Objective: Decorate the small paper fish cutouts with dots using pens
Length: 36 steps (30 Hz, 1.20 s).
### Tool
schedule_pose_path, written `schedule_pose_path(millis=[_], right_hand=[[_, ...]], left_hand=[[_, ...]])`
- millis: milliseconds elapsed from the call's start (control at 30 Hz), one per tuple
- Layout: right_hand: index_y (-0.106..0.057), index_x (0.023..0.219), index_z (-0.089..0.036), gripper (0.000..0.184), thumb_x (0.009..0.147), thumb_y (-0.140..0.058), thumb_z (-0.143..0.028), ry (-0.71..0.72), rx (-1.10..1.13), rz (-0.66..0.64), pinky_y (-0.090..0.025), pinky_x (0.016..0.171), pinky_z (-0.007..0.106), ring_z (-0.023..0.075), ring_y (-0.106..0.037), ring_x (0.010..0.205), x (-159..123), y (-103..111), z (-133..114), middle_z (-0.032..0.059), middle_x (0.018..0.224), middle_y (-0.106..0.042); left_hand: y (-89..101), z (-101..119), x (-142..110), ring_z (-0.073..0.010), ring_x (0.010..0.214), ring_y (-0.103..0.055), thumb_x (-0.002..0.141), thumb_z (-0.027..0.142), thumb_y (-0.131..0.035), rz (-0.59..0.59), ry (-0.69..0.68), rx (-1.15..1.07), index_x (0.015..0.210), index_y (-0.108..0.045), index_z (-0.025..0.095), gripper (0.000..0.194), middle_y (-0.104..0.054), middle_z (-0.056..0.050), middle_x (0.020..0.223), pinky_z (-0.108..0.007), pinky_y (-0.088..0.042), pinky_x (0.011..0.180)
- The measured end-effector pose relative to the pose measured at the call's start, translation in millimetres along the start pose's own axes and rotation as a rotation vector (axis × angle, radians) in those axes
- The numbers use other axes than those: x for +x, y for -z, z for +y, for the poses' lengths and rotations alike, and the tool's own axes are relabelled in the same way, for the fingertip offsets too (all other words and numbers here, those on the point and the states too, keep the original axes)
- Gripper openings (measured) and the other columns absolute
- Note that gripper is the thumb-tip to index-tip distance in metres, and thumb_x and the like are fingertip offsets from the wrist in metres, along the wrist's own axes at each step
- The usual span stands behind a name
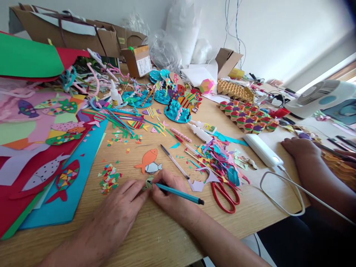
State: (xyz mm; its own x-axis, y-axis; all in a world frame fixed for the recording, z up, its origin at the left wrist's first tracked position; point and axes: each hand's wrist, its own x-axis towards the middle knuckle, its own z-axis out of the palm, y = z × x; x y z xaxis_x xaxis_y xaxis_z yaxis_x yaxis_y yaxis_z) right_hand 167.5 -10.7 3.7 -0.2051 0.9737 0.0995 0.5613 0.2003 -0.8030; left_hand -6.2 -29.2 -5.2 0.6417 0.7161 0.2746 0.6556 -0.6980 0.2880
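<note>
A teal felt-tip pen is gripped in my right hand, its dark tip resting on a small green paper fish. My left hand steadies that fish from the left, fingertips closed at its edge; my fingers partly cover it. Just beyond lie an orange paper fish and a grey-white one with a black outline, the two touching. A clear-barrelled pen lies to their right. Beside my left hand is a heap of tiny coloured paper bits.
Red-handled scissors and a pile of paper scraps lie right. A white power bank with a looping cable sits near another person's hand. Coloured sheets fill the left. Glue bottles and painted egg cartons stand farther back.
</note>
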Motion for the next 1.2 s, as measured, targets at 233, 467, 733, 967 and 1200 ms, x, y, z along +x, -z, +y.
schedule_pose_path(millis=[233,467,733,967,1200], right_hand=[[-0.051,0.069,-0.021,0.011,0.067,-0.05,-0.011,0.016,-0.008,0.005,-0.036,0.048,0.019,0.0097,-0.049,0.048,0.2,-1.6,1.4,-0.0041,0.057,-0.056],[-0.05,0.069,-0.022,0.01,0.068,-0.049,-0.011,0.013,-0.028,-0.002,-0.036,0.049,0.019,0.0098,-0.048,0.048,0.1,-1.3,1.9,-0.0041,0.056,-0.056],[-0.05,0.069,-0.022,0.012,0.067,-0.051,-0.011,0.02,-0.042,-0.026,-0.037,0.051,0.019,0.0101,-0.049,0.05,0.0,-1.9,3.3,-0.0045,0.058,-0.056],[-0.05,0.068,-0.022,0.012,0.067,-0.05,-0.01,0.002,-0.044,-0.007,-0.036,0.05,0.019,0.0102,-0.048,0.049,0.6,-2.4,2.4,-0.0043,0.057,-0.055],[-0.05,0.067,-0.022,0.012,0.066,-0.049,-0.01,0.022,-0.032,0.005,-0.038,0.051,0.019,0.0102,-0.049,0.049,0.5,-3.3,4.4,-0.0042,0.057,-0.056]], left_hand=[[0.4,0.6,1.5,-0.0226,0.096,-0.055,0.08,0.0,-0.032,0.032,-0.024,0.029,0.106,-0.06,0.017,0.042,-0.06,-0.008,0.107,-0.039,-0.052,0.08],[-1.1,-2.2,0.0,-0.0224,0.096,-0.056,0.08,0.002,-0.033,0.04,-0.04,0.051,0.108,-0.059,0.019,0.042,-0.062,-0.007,0.106,-0.038,-0.053,0.08],[0.9,-2.8,0.7,-0.022,0.095,-0.056,0.081,0.004,-0.033,-0.005,-0.042,0.042,0.11,-0.059,0.019,0.042,-0.062,-0.007,0.104,-0.037,-0.053,0.08],[-1.3,-0.7,-0.6,-0.0227,0.097,-0.056,0.079,0.001,-0.033,0.049,-0.041,0.063,0.11,-0.059,0.018,0.044,-0.061,-0.008,0.106,-0.037,-0.052,0.08],[-2.3,-2.1,-0.9,-0.0216,0.096,-0.056,0.082,0.002,-0.032,0.057,-0.048,0.071,0.11,-0.059,0.02,0.043,-0.062,-0.006,0.104,-0.036,-0.052,0.08]])
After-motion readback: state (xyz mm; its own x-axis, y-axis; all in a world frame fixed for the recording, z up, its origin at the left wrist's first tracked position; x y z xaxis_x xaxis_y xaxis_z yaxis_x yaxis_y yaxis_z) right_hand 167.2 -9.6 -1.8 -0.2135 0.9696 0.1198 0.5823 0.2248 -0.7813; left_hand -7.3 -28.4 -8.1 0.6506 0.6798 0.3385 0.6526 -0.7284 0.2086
